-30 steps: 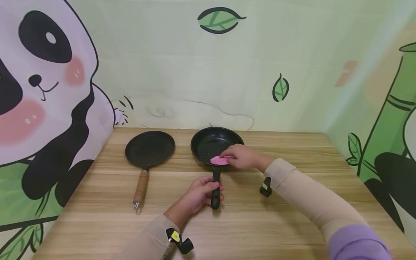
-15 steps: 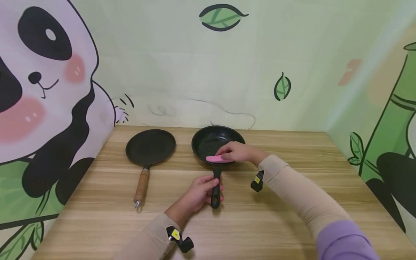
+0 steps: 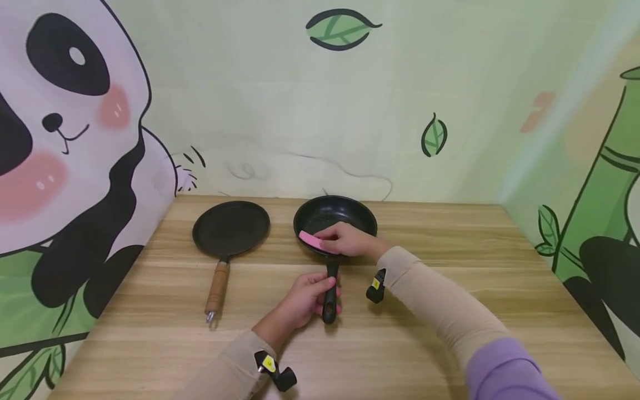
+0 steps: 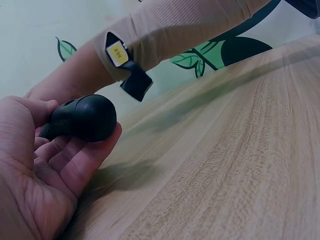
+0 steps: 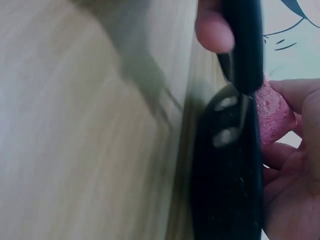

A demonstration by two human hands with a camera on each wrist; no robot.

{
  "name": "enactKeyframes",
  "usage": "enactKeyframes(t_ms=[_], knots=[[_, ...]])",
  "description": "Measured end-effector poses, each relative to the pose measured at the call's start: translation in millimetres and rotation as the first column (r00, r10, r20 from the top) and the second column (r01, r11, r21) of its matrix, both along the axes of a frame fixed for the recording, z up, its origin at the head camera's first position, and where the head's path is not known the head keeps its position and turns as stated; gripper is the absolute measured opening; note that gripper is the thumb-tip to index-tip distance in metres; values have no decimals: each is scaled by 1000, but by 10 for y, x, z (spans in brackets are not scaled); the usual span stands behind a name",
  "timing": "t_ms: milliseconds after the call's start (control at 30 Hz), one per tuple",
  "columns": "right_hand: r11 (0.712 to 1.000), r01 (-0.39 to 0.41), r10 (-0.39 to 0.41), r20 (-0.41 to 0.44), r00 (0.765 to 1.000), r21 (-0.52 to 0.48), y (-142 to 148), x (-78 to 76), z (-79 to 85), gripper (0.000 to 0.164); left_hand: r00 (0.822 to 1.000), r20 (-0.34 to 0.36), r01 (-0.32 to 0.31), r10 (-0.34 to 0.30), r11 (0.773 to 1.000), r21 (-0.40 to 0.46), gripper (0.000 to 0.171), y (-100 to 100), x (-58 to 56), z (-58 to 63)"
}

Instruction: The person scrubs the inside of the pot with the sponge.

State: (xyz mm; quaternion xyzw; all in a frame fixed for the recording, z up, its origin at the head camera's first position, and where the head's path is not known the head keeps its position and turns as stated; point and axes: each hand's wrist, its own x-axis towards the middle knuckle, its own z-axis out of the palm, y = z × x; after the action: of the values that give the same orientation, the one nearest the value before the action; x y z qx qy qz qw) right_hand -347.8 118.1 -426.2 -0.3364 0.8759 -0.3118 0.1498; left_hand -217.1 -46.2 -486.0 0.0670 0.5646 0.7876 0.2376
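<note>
A black frying pan (image 3: 345, 210) rests near the back of the table, its handle (image 3: 330, 294) pointing toward me. My left hand (image 3: 306, 297) grips that handle, thumb on top and fingers wrapped beneath; the left wrist view shows the rounded handle end (image 4: 92, 118) poking out past the fingers. Over the pan's near side, my right hand (image 3: 350, 240) pinches a pink sponge (image 3: 311, 239), which lies against the inside of the near left wall. From the right wrist, the porous sponge (image 5: 274, 112) shows behind the pan's rim, partly covered by it.
To the left lies a flat black pan (image 3: 231, 228) with a wooden handle (image 3: 217, 289) and a metal hanging loop. A printed backdrop (image 3: 280, 100) stands right behind the wooden table (image 3: 400, 333). Each sleeve carries a small black wrist camera.
My right hand has slid left along the near side of the pan, taking the sponge with it toward the left wall. The left hand has kept its hold on the handle.
</note>
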Motion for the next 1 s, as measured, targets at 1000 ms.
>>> enactKeyframes(t_ms=[1000], knots=[[973,222,-189,-330,925,64,-395,-307,-198,37,1000,-5,-4,4,1000,22,45,-4,35,3]])
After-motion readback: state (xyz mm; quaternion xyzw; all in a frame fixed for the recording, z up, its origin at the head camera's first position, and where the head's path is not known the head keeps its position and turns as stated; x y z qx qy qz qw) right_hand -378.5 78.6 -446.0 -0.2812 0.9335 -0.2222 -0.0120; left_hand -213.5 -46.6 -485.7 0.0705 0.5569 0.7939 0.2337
